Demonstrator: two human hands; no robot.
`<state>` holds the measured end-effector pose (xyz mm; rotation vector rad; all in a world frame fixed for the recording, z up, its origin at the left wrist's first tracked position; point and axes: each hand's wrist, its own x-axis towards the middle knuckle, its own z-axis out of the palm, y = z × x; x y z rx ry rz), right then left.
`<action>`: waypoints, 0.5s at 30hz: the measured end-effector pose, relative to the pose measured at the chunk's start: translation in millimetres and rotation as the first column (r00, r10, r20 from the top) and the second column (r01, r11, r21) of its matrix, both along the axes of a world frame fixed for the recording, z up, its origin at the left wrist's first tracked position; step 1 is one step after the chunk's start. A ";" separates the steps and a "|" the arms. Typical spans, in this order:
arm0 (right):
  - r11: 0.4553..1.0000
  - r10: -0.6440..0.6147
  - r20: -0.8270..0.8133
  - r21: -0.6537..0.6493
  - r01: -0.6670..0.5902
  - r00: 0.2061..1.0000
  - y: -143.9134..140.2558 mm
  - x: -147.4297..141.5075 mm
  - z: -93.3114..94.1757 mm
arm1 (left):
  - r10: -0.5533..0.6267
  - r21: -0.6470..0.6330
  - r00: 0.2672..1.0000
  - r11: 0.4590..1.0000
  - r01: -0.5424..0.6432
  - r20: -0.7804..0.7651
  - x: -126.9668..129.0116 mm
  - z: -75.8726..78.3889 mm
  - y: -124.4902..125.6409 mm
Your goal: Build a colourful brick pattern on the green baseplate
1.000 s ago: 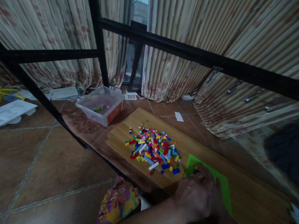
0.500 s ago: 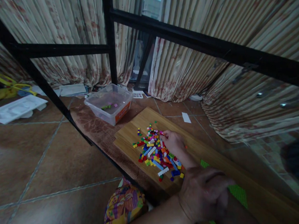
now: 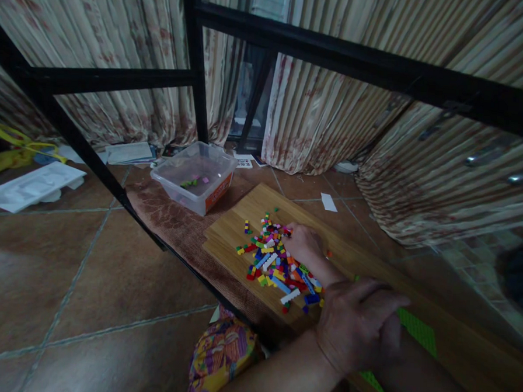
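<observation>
While the left hand (image 3: 355, 326) is laid flat, fingers spread, on the green baseplate (image 3: 416, 330), the right hand (image 3: 303, 245) is curled into the bricks (image 3: 275, 264) at eleven o'clock of it. Whether a brick is pinched cannot be told. No brick is seen on the plate's visible part, so nearly all building is judged left.

clear plastic tub (image 3: 195, 182), striped curtains (image 3: 319, 105), papers (image 3: 32, 185) on tiled floor (image 3: 84, 304)

The room is dim. Daylight comes only through the gap between the curtains (image 3: 120, 54). The edges bend and the right side looks blurry.
</observation>
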<state>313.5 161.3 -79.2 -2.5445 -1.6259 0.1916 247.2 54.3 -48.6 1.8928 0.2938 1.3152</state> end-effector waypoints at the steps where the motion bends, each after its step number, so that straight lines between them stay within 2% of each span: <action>1: 1.000 0.001 -0.032 0.022 0.000 0.999 -2.3 0.6 2.7 | 0.002 0.001 1.000 1.000 -0.002 0.007 -0.1 -0.5 -0.1; 4: 0.991 0.025 -0.210 0.137 0.004 0.977 -16.8 9.6 13.0 | -0.003 0.004 1.000 1.000 0.003 0.018 -1.0 -1.9 0.3; 6: 0.977 0.019 -0.357 0.205 0.058 0.934 -35.6 23.5 19.5 | -0.017 -0.006 1.000 1.000 0.017 -0.005 -2.1 -2.2 1.6; 10: 0.957 -0.077 -0.495 0.206 0.203 0.865 -100.2 63.9 27.1 | -0.084 -0.062 0.994 0.995 0.079 -0.073 -2.1 -0.7 3.8; 12: 0.929 -0.061 -0.634 0.248 0.277 0.771 -141.6 84.2 28.0 | -0.111 -0.099 0.990 0.990 0.103 -0.088 0.3 0.1 3.3; 15: 0.815 -0.203 -0.767 0.212 0.539 0.609 -200.6 109.7 25.2 | -0.115 -0.153 0.985 0.984 0.095 -0.130 6.4 -0.9 1.2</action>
